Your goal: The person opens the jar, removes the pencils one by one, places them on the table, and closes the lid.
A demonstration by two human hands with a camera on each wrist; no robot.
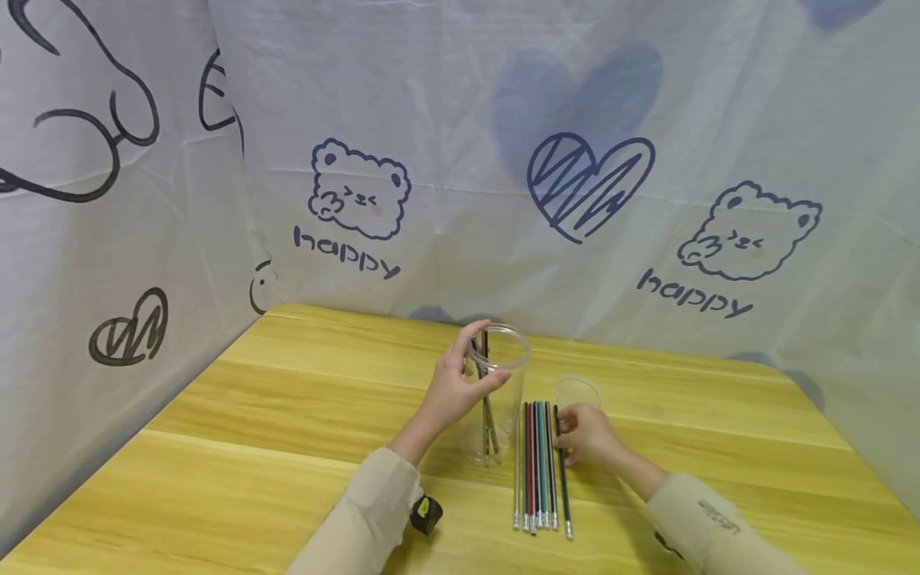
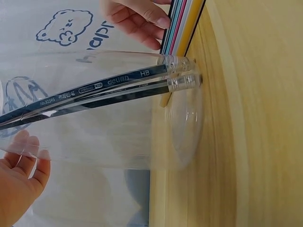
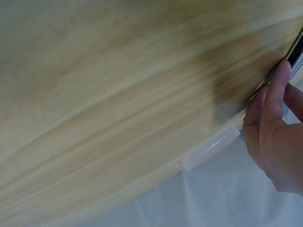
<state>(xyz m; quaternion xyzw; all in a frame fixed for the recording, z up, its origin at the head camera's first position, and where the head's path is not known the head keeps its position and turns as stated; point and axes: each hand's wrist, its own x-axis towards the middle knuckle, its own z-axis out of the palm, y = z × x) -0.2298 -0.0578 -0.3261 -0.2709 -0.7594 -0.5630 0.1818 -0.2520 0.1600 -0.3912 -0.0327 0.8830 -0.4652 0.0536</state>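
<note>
My left hand [image 1: 454,390] grips a tall clear plastic cup [image 1: 512,403] near its rim, thumb on the near side and fingers round the far side. The cup stands upright, and a few dark pencils [image 2: 128,85] lean inside it with their eraser ends at the bottom. To the cup's right, several pencils [image 1: 537,467] in black, red, teal and other colours lie side by side, erasers toward me. At the right end of that row, my right hand [image 1: 589,435] pinches a black pencil [image 1: 565,495], which lies slightly angled away from the others.
A round clear plastic lid [image 1: 577,390] lies just beyond my right hand. White cloth [image 1: 460,263] with printed bears and hearts hangs behind the wooden table [image 1: 287,431] and along its left side. A small black device [image 1: 426,514] is strapped at my left cuff.
</note>
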